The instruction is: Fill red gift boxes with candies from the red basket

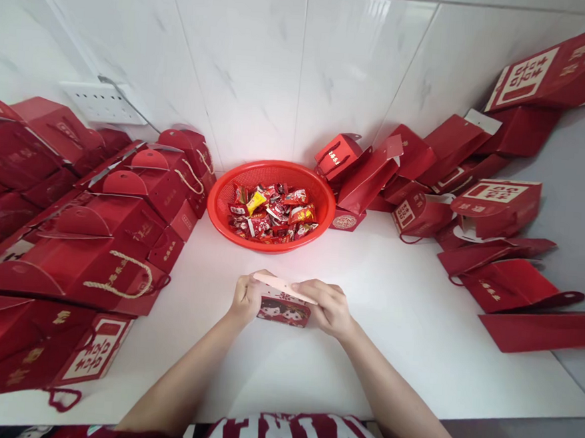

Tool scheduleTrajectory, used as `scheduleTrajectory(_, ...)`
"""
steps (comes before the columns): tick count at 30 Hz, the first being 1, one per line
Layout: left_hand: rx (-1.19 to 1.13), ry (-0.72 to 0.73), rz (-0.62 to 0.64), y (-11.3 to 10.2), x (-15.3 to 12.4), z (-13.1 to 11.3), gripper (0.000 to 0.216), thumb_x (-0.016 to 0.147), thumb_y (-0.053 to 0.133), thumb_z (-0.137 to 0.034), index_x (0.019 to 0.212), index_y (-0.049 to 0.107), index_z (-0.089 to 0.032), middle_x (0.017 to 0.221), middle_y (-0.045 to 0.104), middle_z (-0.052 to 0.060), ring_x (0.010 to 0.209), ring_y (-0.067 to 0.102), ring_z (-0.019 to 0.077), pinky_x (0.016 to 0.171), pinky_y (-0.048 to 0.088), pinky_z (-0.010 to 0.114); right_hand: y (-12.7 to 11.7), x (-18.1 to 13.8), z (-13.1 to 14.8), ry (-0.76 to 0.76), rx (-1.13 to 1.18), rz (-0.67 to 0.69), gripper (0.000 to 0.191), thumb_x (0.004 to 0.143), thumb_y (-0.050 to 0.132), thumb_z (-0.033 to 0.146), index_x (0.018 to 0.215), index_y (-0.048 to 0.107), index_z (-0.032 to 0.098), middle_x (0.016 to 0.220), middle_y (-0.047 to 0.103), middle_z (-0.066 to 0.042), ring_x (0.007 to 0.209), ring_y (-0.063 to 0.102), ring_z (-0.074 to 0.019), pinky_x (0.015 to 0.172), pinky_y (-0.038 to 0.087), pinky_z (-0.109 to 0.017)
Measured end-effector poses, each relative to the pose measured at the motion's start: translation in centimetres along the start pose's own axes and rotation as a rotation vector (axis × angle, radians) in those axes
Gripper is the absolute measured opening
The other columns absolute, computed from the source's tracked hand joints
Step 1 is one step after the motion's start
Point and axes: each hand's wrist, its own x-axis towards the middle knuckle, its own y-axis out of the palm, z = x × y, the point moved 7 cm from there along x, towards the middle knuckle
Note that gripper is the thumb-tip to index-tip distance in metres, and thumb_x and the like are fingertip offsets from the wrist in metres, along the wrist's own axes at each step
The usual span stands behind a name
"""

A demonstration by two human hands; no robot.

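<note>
Between my two hands is a small red and pink gift box (283, 310) with two cartoon figures printed on its front. A pale pink flap or panel along its top edge faces up. My left hand (248, 297) is closed around the box's left side. On the right, my right hand (327, 307) grips the opposite side, its fingers lying over the top panel. The inside of the box is hidden from view. Just beyond the box stands a red plastic basket (217, 224) holding wrapped candies (275, 211), one of them yellow.
Stacked red gift boxes (110, 253), some with rope handles, crowd the left side of the white table (361, 377). More red boxes (498, 207) line the right and back right, some with flaps raised. Behind is a tiled wall (253, 63) with a power socket (105, 104).
</note>
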Motion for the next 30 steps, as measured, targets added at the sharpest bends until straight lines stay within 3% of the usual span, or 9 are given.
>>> scheduleTrajectory(4, -0.024, -0.001, 0.049, 0.0, -0.2, 0.0, 0.089, 0.085, 0.021, -0.085, 0.069, 0.071, -0.014, 0.059, 0.067, 0.011, 0.055, 0.063, 0.0219, 0.051, 0.048, 0.03, 0.1, 0.2, 0.3, 0.021, -0.035, 0.047, 0.043, 0.094, 0.036, 0.01, 0.12, 0.068, 0.026, 0.105, 0.071, -0.007, 0.087, 0.071, -0.0175, 0.07, 0.059, -0.029)
scheduleTrajectory(6, -0.012, 0.006, 0.088, 0.1, -0.3, -0.4, 0.082, 0.083, 0.034, -0.084, 0.071, 0.072, -0.012, 0.063, 0.068, 0.011, 0.058, 0.064, 0.0222, 0.053, 0.048, 0.03, 0.2, 0.4, 0.7, 0.012, 0.038, 0.056, 0.04, 0.094, 0.04, 0.011, 0.122, 0.065, 0.025, 0.106, 0.072, -0.007, 0.093, 0.07, -0.0184, 0.075, 0.06, -0.03)
scheduleTrajectory(9, 0.044, 0.02, 0.108, -0.1, -0.2, -1.3, 0.052, 0.081, 0.064, -0.063, 0.071, 0.071, -0.013, 0.065, 0.067, 0.007, 0.06, 0.06, 0.018, 0.055, 0.045, 0.026, 0.3, 0.7, 0.9, 0.013, 0.146, 0.066, 0.036, 0.095, 0.044, 0.013, 0.123, 0.063, 0.024, 0.107, 0.073, -0.007, 0.097, 0.07, -0.0197, 0.079, 0.059, -0.033)
scheduleTrajectory(12, 0.099, 0.031, 0.126, -0.4, 0.2, -2.3, 0.043, 0.085, 0.066, -0.051, 0.064, 0.069, -0.013, 0.059, 0.061, 0.003, 0.054, 0.052, 0.0133, 0.052, 0.039, 0.023, 0.4, 0.6, 0.5, 0.074, 0.191, 0.066, 0.036, 0.098, 0.039, 0.014, 0.121, 0.065, 0.025, 0.106, 0.075, -0.006, 0.092, 0.072, -0.0191, 0.078, 0.059, -0.034)
scheduleTrajectory(16, 0.213, 0.023, 0.254, -0.8, 0.5, -3.6, 0.033, 0.081, 0.072, -0.042, 0.066, 0.072, -0.012, 0.059, 0.061, 0.002, 0.055, 0.053, 0.0127, 0.053, 0.039, 0.022, 0.5, 0.2, -0.1, 0.136, 0.235, 0.127, 0.037, 0.102, 0.037, 0.018, 0.123, 0.066, 0.026, 0.112, 0.075, -0.006, 0.095, 0.072, -0.0195, 0.081, 0.058, -0.034)
scheduleTrajectory(20, 0.32, -0.065, 0.382, -1.4, -0.2, -4.1, 0.034, 0.086, 0.066, -0.042, 0.076, 0.075, -0.011, 0.065, 0.065, 0.002, 0.06, 0.056, 0.0141, 0.057, 0.041, 0.022, 0.8, -0.3, -0.8, 0.198, 0.343, 0.219, 0.039, 0.105, 0.036, 0.021, 0.129, 0.065, 0.031, 0.125, 0.071, -0.004, 0.107, 0.069, -0.0195, 0.091, 0.055, -0.033)
scheduleTrajectory(25, 0.393, -0.184, 0.505, -2.0, -2.8, -4.8, 0.04, 0.094, 0.053, -0.045, 0.088, 0.074, -0.011, 0.075, 0.067, 0.002, 0.066, 0.055, 0.0142, 0.061, 0.042, 0.021, 1.3, -0.6, -0.9, 0.258, 0.508, 0.288, 0.036, 0.106, 0.038, 0.031, 0.128, 0.067, 0.029, 0.124, 0.071, -0.006, 0.11, 0.068, -0.0205, 0.095, 0.053, -0.033)
scheduleTrajectory(30, 0.552, -0.174, 0.556, -2.5, -5.4, -6.5, 0.042, 0.099, 0.046, -0.044, 0.086, 0.071, -0.013, 0.074, 0.067, 0.001, 0.064, 0.053, 0.0125, 0.059, 0.039, 0.021, 2.4, -1.1, -0.7, 0.388, 0.764, 0.381, 0.033, 0.104, 0.047, 0.037, 0.119, 0.074, 0.025, 0.127, 0.069, -0.007, 0.113, 0.067, -0.0234, 0.1, 0.052, -0.037)
